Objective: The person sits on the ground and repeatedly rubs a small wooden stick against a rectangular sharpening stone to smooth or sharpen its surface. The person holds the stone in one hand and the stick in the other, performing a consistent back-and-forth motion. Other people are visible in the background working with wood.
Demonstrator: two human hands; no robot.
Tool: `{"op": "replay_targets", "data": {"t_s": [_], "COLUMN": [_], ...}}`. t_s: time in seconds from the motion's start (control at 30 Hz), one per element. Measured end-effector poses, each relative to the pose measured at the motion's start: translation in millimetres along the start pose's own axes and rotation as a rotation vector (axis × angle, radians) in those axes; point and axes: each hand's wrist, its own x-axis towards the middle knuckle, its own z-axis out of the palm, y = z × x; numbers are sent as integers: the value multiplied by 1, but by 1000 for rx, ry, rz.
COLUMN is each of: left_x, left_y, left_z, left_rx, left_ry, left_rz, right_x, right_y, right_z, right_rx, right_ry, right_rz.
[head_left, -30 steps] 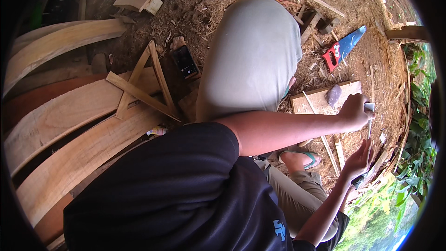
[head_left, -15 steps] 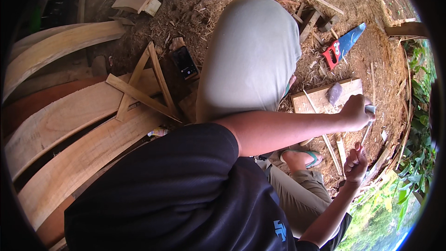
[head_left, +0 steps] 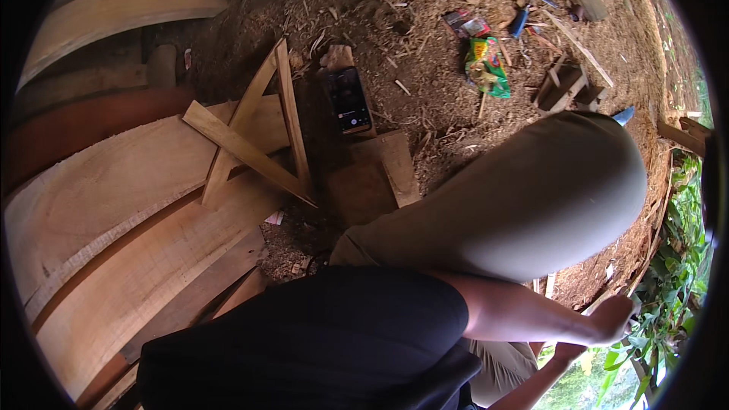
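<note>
My left hand (head_left: 616, 317) is at the far right, closed around something that barely shows past its fingers. The bare left forearm (head_left: 524, 313) crosses below my raised knee (head_left: 585, 175), in grey-brown trousers. Just under the left wrist is my right hand (head_left: 569, 351). Its fingers are hidden behind the left arm, so its grip does not show. Both hands are close together beside the green leaves (head_left: 676, 281). From behind the knee sticks out the blue blade tip of a saw (head_left: 624, 115).
Large curved planks (head_left: 137, 258) fill the left, with crossed wooden strips (head_left: 247, 152) over them. A phone (head_left: 349, 102) leans on a wood block. Farther off on shavings-strewn soil lie a green packet (head_left: 487, 68), a blue-handled tool (head_left: 521, 23) and wood blocks (head_left: 562, 87).
The view has swung leftward, and my knee now covers the ground where the board and most of the saw showed. My right hand, earlier apart below the left, is now mostly hidden behind it.
</note>
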Motion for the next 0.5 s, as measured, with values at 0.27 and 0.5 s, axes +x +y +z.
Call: {"op": "replay_targets", "data": {"t_s": [0.27, 0.5], "left_x": [-8, 1], "left_y": [30, 38], "left_z": [24, 27], "left_rx": [-258, -237], "left_ry": [230, 104], "left_rz": [141, 199], "right_x": [-26, -41], "right_y": [-89, -133], "right_z": [-23, -11], "right_rx": [-39, -58], "right_ry": [-83, -155], "right_rz": [27, 44]}}
